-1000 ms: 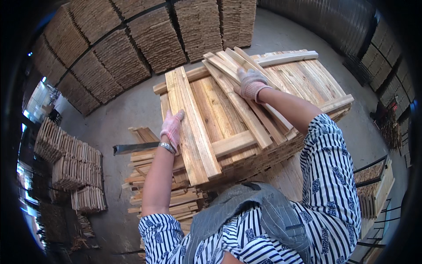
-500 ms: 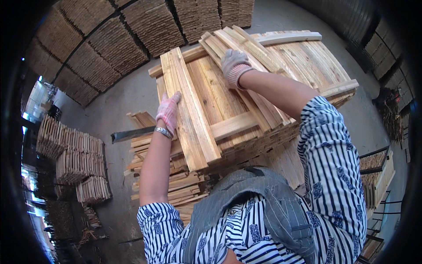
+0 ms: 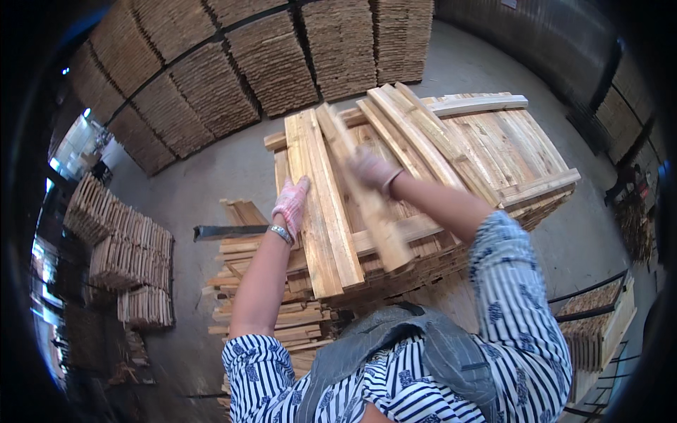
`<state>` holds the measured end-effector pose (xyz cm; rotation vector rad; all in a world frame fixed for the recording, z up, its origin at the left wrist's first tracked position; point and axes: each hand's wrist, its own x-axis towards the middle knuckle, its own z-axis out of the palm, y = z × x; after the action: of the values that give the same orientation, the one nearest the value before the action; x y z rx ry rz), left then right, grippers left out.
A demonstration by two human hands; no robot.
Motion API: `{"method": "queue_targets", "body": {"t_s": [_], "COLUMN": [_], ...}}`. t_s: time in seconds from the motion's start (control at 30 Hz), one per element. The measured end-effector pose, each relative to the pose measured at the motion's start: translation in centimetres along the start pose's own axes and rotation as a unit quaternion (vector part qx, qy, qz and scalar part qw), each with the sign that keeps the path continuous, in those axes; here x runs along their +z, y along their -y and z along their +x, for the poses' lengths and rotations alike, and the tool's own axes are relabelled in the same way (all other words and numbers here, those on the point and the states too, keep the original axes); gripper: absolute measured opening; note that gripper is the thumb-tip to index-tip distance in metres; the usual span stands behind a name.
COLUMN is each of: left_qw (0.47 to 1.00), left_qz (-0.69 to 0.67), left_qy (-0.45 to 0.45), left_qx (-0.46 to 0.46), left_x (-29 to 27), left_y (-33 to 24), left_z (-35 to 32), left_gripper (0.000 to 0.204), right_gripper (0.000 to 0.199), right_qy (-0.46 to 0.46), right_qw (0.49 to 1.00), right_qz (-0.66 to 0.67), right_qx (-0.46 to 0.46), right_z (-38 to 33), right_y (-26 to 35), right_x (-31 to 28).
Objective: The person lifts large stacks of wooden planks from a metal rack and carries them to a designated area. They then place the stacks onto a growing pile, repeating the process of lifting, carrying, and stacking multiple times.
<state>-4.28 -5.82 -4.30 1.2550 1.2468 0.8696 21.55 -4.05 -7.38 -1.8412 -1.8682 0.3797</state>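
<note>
Right hand (image 3: 372,171) closed round blurred plank (image 3: 384,227), left hand (image 3: 291,201) half-open against boards (image 3: 321,208); careless swing could knock those askew.

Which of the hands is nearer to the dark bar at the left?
Left: the left hand is close to the right end of the dark bar; the right hand is farther right, holding a blurred plank.
</note>
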Motion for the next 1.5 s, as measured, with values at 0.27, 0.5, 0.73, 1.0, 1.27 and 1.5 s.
{"method": "queue_targets", "body": {"t_s": [0.27, 0.5, 0.73, 1.0, 1.27, 1.5], "left_qw": [0.999, 0.996, 0.998, 0.998, 0.998, 0.998], "left_qz": [0.011, 0.063, 0.035, 0.036, 0.042, 0.019], "left_qy": [-0.038, -0.051, -0.025, -0.028, -0.024, -0.006], "left_qx": [-0.009, -0.025, -0.037, -0.043, -0.038, -0.052], "left_x": [-3.8, 0.0, -1.0, -1.4, -1.5, -1.5], "left_y": [0.8, -2.3, -1.7, -1.6, -2.0, -2.0], "left_z": [-1.4, -2.7, -2.5, -2.8, -2.5, -2.8], "left_gripper": [0.065, 0.073, 0.077, 0.080, 0.078, 0.070], "right_gripper": [0.074, 0.057, 0.031, 0.081, 0.080, 0.050], "right_qy": [0.127, 0.043, -0.020, 0.064, 0.103, 0.069], "right_qw": [0.984, 0.939, 0.950, 0.975, 0.963, 0.985], "right_qz": [-0.094, -0.305, -0.279, -0.161, -0.150, -0.069], "right_qx": [0.084, 0.154, 0.138, 0.136, 0.198, 0.145], "right_z": [-5.0, -4.4, -3.8, -9.1, -7.8, -6.8], "right_y": [12.8, 1.1, 2.6, 5.2, 5.2, 4.2], "right_x": [-11.0, -12.4, -14.7, -15.4, -14.7, -11.5]}}
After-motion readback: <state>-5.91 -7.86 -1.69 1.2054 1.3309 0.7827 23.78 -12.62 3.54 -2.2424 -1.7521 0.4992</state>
